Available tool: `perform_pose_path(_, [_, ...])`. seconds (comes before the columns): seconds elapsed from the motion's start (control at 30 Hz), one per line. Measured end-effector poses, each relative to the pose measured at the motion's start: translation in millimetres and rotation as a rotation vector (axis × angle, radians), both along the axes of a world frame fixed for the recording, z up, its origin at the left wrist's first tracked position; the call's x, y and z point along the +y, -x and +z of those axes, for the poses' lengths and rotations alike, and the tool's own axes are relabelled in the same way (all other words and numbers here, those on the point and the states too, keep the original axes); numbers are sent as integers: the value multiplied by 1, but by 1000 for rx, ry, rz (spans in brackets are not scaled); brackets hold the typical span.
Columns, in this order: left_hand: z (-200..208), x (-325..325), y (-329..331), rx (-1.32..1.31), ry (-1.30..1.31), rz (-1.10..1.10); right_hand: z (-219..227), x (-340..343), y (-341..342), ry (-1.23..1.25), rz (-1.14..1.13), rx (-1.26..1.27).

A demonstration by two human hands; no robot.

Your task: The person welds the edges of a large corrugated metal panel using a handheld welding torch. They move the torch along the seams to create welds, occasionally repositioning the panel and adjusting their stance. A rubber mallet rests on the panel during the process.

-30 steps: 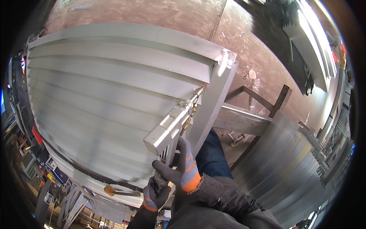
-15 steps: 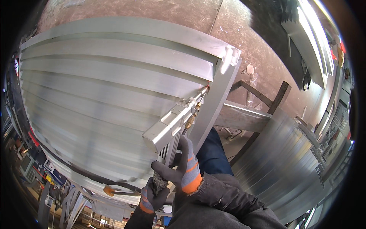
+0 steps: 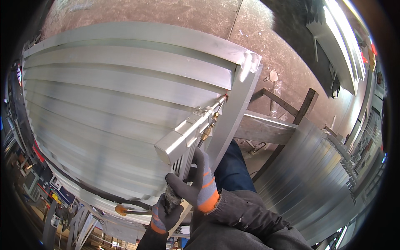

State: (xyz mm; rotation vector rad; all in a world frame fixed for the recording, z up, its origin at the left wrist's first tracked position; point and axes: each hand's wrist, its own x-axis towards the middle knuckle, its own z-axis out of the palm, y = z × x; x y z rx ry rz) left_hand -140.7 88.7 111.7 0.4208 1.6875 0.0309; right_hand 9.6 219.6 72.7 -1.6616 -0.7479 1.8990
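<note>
My right hand, in a grey and orange glove, is closed around the ribbed handle of a silver welding gun. The gun's nozzle rests at, or very near, the joint where a pale metal slat meets the side rail of a louvred panel. A small red glow shows at the tip. Below the handle, my left hand, gloved alike, grips the dark wrapped cable at the gun's rear. A brass fitting sits along the gun's underside.
A black hose runs along the panel's near-left edge, beside a rusty round knob. At right stand a dark metal stand and a stack of shiny metal strips. Long pale profiles lie farther off.
My left hand and the cable have shifted slightly left. The gun stays at the same joint, with only a very small shift, and my right hand keeps its hold.
</note>
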Motion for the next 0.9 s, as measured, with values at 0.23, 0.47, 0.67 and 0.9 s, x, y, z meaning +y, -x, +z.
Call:
perform_pose_path(0.23, [-11,17,14,-161,70,222,-19,1,20,-34,26,-99])
perform_pose_path(0.47, [-2,34,18,-167,142,254,-9,9,22,25,-20,-91])
perform_pose_path(0.67, [-2,30,23,-127,89,154,-2,15,21,78,-99,-22])
perform_pose_path(0.9, [-2,24,27,-109,30,84,-9,8,24,21,-119,-32])
